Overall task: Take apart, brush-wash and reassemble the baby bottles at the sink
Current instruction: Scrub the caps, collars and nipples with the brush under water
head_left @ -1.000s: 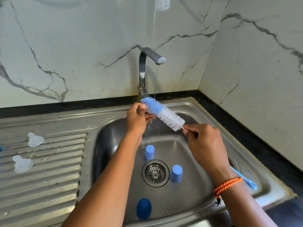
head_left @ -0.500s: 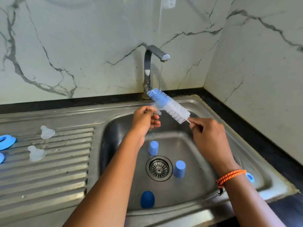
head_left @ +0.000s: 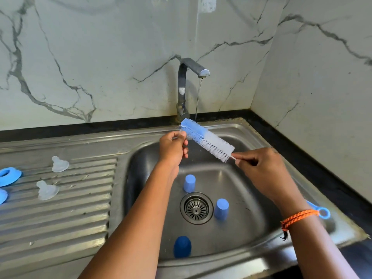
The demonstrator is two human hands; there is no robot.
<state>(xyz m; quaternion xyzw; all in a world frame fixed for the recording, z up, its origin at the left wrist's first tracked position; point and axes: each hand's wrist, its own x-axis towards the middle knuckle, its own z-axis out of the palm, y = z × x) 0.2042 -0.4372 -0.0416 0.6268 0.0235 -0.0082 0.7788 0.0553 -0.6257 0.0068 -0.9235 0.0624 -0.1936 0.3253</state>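
My right hand (head_left: 263,170) grips the thin wire stem of a bottle brush (head_left: 207,141) with blue and white bristles, held slanted above the sink (head_left: 251,252). The brush tip is under the thin water stream from the tap (head_left: 189,71). My left hand (head_left: 173,150) pinches a small clear piece (head_left: 182,128) against the blue tip; its shape is hard to make out. The brush's blue ring end (head_left: 323,213) sticks out behind my right wrist.
Two light blue caps (head_left: 189,183) (head_left: 221,209) and a dark blue cap (head_left: 182,246) stand around the drain (head_left: 196,208). Two clear nipples (head_left: 60,164) (head_left: 47,190) lie on the ribbed drainboard (head_left: 70,218). Blue collar rings (head_left: 9,176) lie at its left edge.
The view has swung left, bringing the blue rings into sight. Both hands and the brush stay under the tap, the left fingers shifting slightly at the brush tip.
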